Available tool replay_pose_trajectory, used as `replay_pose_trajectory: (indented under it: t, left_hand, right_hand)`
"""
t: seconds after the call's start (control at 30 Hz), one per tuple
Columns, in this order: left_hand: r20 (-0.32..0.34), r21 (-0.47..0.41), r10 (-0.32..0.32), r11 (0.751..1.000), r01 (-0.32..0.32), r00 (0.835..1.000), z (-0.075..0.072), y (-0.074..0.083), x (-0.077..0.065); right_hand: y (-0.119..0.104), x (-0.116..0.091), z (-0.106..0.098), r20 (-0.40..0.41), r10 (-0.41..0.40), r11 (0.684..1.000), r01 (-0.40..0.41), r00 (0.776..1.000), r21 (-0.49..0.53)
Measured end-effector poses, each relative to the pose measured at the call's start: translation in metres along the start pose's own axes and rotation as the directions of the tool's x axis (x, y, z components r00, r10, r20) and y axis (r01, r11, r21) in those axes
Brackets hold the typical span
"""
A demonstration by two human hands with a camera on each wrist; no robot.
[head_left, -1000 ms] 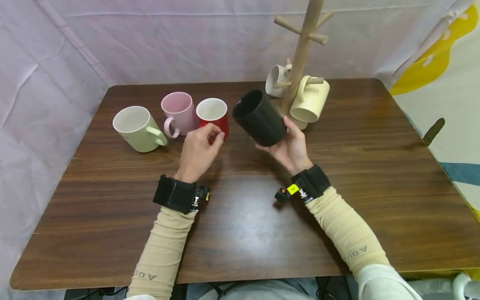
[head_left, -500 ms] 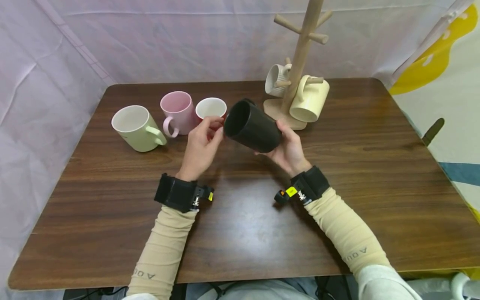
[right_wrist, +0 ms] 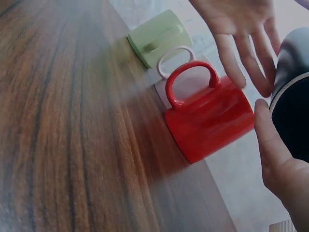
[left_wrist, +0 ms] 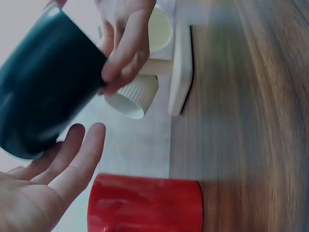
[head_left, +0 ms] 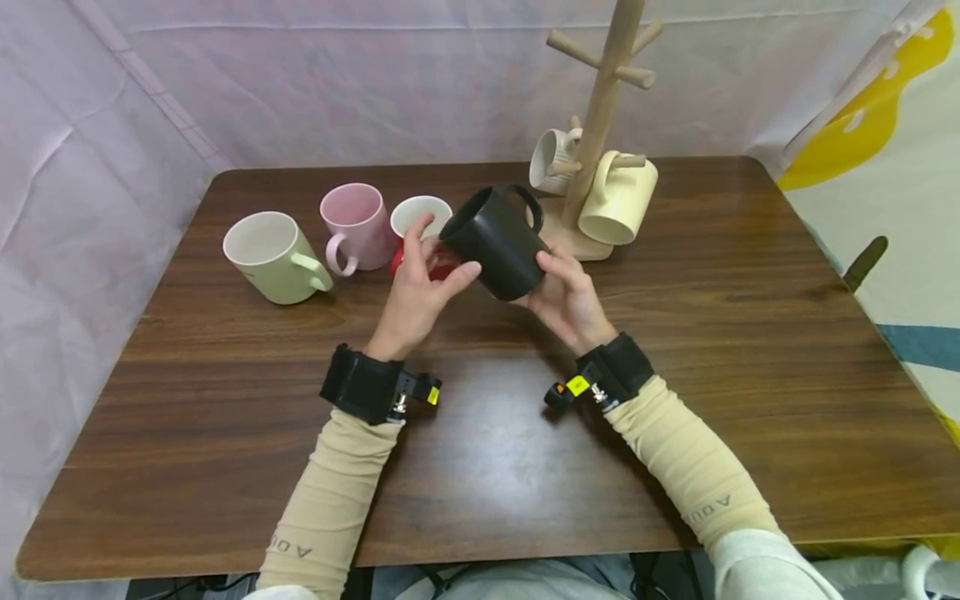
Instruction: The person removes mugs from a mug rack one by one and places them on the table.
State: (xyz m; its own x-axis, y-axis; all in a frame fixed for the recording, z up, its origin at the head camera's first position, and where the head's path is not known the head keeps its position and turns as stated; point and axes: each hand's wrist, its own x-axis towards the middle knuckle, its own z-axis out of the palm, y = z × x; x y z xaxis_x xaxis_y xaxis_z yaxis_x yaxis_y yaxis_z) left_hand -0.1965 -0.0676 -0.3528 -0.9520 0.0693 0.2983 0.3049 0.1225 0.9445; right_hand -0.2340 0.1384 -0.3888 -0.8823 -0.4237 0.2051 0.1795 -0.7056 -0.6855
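Observation:
A black mug [head_left: 501,250] is held tilted above the table, its mouth toward the upper left and its handle on the upper right side. My right hand [head_left: 568,302] grips it near the base. At the rim, my left hand [head_left: 416,300] has its fingers spread; in the left wrist view those fingers [left_wrist: 72,164] lie against or just beside the mug, and I cannot tell whether they touch. Behind the left hand stands a red mug [right_wrist: 210,121] with a white inside, partly hidden in the head view.
A pink mug [head_left: 360,229] and a light green mug [head_left: 273,258] stand upright at the left. Back right, a wooden mug tree [head_left: 600,117] carries a white ribbed mug [head_left: 549,162] and a cream mug [head_left: 622,200] on its lower pegs. Its upper pegs are bare.
The black mug has moved left and turned, bringing its handle into view at the upper right. My left hand has shifted right and its pinched fingers have spread near the rim.

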Motion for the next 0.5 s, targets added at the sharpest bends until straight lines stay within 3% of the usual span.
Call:
replay_pose_trajectory:
  t: [0.3,0.5]
  left_hand:
    - [-0.050,0.030,-0.007,1.000,0.008,0.999,0.008,0.002,0.001]
    - [-0.133,0.076,-0.001,0.997,0.011,0.991,0.012,0.003,0.002]
  right_hand:
    - [0.003,-0.002,0.003,-0.025,-0.012,1.000,0.011,1.000,-0.021]
    - [0.005,-0.003,0.005,-0.044,0.007,1.000,-0.008,0.999,-0.007]
